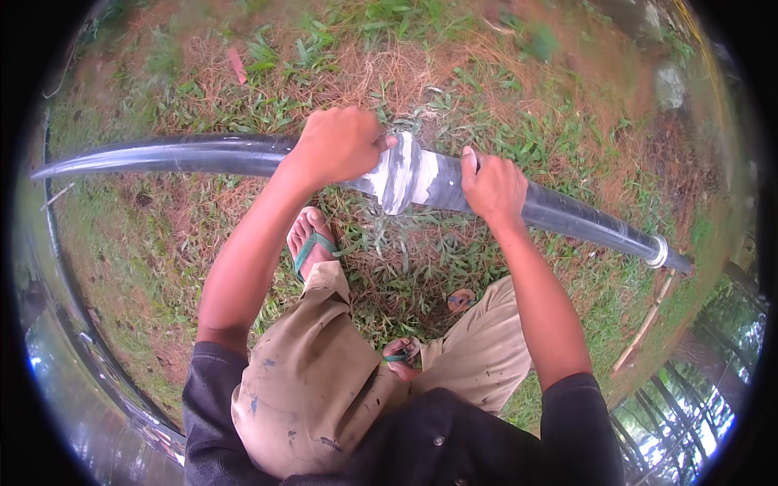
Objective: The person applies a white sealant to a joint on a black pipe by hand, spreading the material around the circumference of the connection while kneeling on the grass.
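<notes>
A long black pipe [203, 155] runs across in front of me, from the far left to the right. Near its middle is a thicker joint [399, 174] smeared with white paste or paint. My left hand [340, 144] is closed around the pipe just left of the joint, its thumb by the white smears. To the right of the joint, my right hand [496, 188] wraps the pipe with its thumb on top. A pale ring [660, 252] circles the pipe near its right end. The undersides of my grips are hidden.
Grass and dry brown needles cover the ground. My feet in green-strapped sandals [314, 243] stand below the pipe. A red strip [237, 65] lies at the upper left, a stick [644, 320] at the right. A dark curved pipe or hose [69, 287] borders the left side.
</notes>
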`<action>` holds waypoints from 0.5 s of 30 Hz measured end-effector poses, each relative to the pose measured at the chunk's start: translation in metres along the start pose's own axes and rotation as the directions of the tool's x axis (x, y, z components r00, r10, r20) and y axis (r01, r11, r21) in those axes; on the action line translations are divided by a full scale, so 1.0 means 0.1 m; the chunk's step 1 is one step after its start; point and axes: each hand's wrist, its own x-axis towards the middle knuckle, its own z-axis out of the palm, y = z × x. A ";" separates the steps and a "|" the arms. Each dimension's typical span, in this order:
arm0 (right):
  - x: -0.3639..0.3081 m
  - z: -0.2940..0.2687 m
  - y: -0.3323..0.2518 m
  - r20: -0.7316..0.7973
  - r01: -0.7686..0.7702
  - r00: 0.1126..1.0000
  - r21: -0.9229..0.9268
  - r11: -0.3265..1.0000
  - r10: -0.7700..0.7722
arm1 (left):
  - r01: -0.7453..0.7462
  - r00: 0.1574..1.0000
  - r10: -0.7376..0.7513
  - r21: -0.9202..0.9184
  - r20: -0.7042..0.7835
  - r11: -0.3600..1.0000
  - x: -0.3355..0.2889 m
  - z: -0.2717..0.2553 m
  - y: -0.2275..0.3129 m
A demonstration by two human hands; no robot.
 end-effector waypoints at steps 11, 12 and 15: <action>0.05 -0.01 -0.07 0.014 -0.027 1.000 0.045 0.999 0.026 | 0.083 0.996 -0.084 0.029 0.039 0.996 0.19 0.11 -0.16; 0.06 -0.04 -0.11 -0.001 -0.017 1.000 0.055 0.998 0.017 | 0.065 0.998 -0.065 0.021 0.003 0.998 0.31 0.28 -0.32; 0.10 -0.09 0.01 -0.015 -0.009 1.000 0.033 0.999 0.009 | -0.032 0.999 0.035 0.097 -0.034 0.995 0.25 0.21 -0.15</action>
